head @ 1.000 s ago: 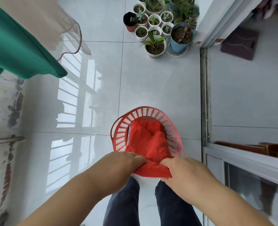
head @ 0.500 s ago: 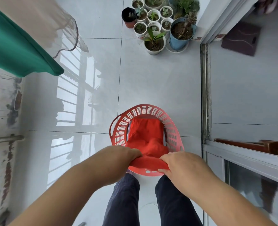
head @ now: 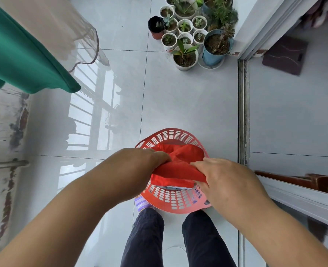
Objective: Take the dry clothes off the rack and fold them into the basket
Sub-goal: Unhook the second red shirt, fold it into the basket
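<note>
A red plastic basket [head: 171, 199] with oval holes stands on the tiled floor just in front of my feet. Over and inside it lies a red garment [head: 178, 166], bunched and folded across itself. My left hand [head: 138, 166] grips its left edge, fingers curled into the cloth. My right hand [head: 219, 176] pinches its right edge above the basket's near rim. Something pale shows under the red cloth inside the basket. A green garment [head: 20, 54] hangs at the upper left, with a sheer pale one [head: 63, 29] beside it.
Several potted plants [head: 194, 35] cluster at the far side by the sliding-door track [head: 242, 112]. A dark mat [head: 286, 54] lies beyond the door. A metal rail [head: 5, 164] sticks out at the left. My legs stand just behind the basket.
The red garment, spread long over the basket before, is now folded over and bunched between my hands. Both hands have moved forward over the basket.
</note>
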A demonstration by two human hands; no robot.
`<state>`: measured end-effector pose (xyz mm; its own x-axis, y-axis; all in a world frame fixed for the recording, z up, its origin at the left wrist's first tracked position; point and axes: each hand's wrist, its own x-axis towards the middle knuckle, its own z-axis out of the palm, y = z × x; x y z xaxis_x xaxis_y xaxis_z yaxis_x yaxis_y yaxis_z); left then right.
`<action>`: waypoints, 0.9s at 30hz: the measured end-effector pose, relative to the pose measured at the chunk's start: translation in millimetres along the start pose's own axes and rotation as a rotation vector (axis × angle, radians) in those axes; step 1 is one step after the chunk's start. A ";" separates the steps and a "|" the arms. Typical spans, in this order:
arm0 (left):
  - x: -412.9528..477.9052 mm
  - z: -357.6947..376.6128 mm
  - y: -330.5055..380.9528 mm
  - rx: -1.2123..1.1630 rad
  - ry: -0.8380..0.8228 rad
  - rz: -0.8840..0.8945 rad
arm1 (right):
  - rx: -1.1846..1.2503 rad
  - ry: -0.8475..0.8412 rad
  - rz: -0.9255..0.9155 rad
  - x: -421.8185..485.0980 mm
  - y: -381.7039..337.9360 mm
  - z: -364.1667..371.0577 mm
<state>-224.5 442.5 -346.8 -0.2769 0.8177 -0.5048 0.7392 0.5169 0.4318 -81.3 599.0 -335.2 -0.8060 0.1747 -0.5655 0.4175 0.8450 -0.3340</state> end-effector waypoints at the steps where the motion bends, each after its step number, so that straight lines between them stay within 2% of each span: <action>1: -0.7 1.1 0.4 -0.003 0.000 0.000 | 0.001 -0.008 0.001 -0.6 -0.2 1.0; 7: -2.2 32.4 -0.5 -0.004 -0.076 0.013 | 0.029 -0.077 0.000 -2.6 5.4 28.4; 15: 3.2 133.6 -17.0 -0.105 -0.228 0.002 | -0.009 -0.240 0.012 8.0 30.9 123.8; 21: 15.8 201.2 -30.0 -0.158 -0.299 -0.037 | 0.053 -0.350 0.057 20.9 50.0 186.9; 27: 41.1 240.9 -49.9 -0.247 -0.415 -0.136 | 0.154 -0.382 0.113 46.6 66.1 218.2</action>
<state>-124.8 389.3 -569.2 -0.0558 0.5944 -0.8022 0.5318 0.6977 0.4800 0.3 552.7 -548.2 -0.5505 0.0373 -0.8340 0.5754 0.7407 -0.3467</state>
